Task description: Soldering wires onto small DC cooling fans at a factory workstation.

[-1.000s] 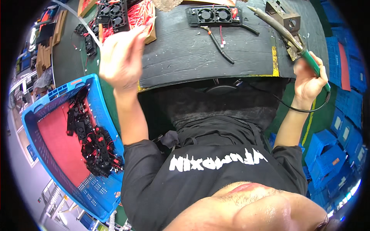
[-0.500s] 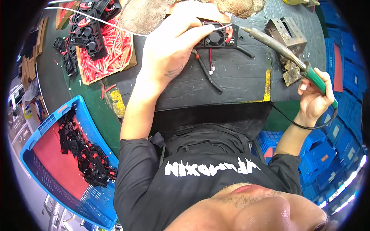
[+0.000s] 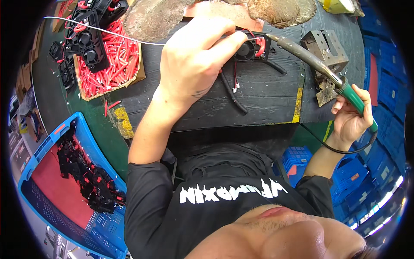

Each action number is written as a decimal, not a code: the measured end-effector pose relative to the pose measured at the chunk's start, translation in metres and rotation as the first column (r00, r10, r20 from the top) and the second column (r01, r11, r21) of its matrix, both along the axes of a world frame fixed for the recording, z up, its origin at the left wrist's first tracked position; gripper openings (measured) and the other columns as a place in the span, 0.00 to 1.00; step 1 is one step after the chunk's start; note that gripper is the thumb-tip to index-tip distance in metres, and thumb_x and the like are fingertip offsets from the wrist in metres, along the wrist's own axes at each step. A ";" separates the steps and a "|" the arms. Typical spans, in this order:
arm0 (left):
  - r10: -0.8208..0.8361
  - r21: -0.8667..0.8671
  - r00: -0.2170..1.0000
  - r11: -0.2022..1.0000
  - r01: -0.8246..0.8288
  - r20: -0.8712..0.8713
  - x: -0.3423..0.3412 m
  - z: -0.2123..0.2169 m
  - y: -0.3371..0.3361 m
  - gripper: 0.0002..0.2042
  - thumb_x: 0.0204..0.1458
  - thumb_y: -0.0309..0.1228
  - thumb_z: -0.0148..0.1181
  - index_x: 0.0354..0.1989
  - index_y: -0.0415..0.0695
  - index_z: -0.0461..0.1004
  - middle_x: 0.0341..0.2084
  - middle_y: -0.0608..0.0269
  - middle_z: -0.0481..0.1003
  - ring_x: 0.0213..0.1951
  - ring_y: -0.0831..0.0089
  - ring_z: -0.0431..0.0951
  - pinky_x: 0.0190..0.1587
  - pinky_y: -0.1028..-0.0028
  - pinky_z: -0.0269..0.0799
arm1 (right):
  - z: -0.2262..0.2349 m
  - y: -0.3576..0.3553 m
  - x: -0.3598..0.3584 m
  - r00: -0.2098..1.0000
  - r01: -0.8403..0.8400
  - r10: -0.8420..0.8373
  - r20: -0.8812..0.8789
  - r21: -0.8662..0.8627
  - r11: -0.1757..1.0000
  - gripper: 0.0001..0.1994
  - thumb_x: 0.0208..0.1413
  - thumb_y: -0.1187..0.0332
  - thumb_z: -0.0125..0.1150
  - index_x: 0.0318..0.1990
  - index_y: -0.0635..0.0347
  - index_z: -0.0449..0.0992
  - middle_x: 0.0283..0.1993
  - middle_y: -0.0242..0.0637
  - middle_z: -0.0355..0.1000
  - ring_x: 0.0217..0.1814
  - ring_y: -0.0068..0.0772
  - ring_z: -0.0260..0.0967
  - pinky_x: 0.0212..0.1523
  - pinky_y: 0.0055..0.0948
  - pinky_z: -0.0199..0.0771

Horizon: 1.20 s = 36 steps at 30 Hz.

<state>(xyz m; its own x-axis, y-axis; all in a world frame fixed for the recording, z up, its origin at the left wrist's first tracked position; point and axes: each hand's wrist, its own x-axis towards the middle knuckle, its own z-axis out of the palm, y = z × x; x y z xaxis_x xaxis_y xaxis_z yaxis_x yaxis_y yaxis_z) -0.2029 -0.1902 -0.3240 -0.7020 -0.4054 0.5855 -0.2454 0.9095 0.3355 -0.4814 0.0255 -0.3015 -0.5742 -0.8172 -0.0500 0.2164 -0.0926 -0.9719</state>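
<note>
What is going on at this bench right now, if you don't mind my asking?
A person is soldering. The left hand holds a thin solder wire over a small black fan on the dark bench. The right hand grips a green-handled soldering iron, its tip at the fan.

left hand point(image 3: 194, 56) pinching, fingers extended, right hand point(image 3: 351, 118) fisted

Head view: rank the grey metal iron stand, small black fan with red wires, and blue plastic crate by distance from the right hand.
1. Grey metal iron stand, just above the right hand.
2. Small black fan with red wires, mid-bench, under the left hand.
3. Blue plastic crate, far lower left.
</note>
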 end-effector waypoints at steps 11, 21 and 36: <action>0.022 -0.024 1.000 0.999 -0.022 -0.001 -0.004 -0.005 0.003 0.12 0.41 0.23 0.60 0.37 0.46 0.81 0.31 0.64 0.76 0.32 0.67 0.77 0.35 0.72 0.74 | -0.003 0.002 0.001 0.999 -0.007 0.009 -0.047 0.035 0.999 0.25 0.64 0.52 0.38 0.49 0.67 0.72 0.32 0.50 0.75 0.24 0.33 0.73 0.21 0.25 0.72; 0.024 -0.057 1.000 0.998 -0.022 0.020 -0.005 -0.006 0.003 0.12 0.42 0.23 0.60 0.37 0.46 0.81 0.31 0.65 0.76 0.32 0.68 0.77 0.35 0.72 0.74 | -0.006 0.003 0.002 1.000 -0.007 0.007 -0.009 0.046 0.999 0.25 0.64 0.51 0.39 0.49 0.67 0.71 0.32 0.50 0.75 0.24 0.33 0.72 0.20 0.25 0.72; 0.036 -0.068 0.998 0.997 -0.033 0.049 -0.007 -0.002 0.005 0.12 0.42 0.24 0.59 0.38 0.46 0.81 0.31 0.65 0.75 0.34 0.67 0.77 0.37 0.72 0.74 | -0.007 0.000 0.001 1.000 0.000 0.000 0.007 0.053 0.999 0.25 0.65 0.52 0.38 0.48 0.67 0.72 0.31 0.49 0.74 0.24 0.32 0.72 0.20 0.25 0.72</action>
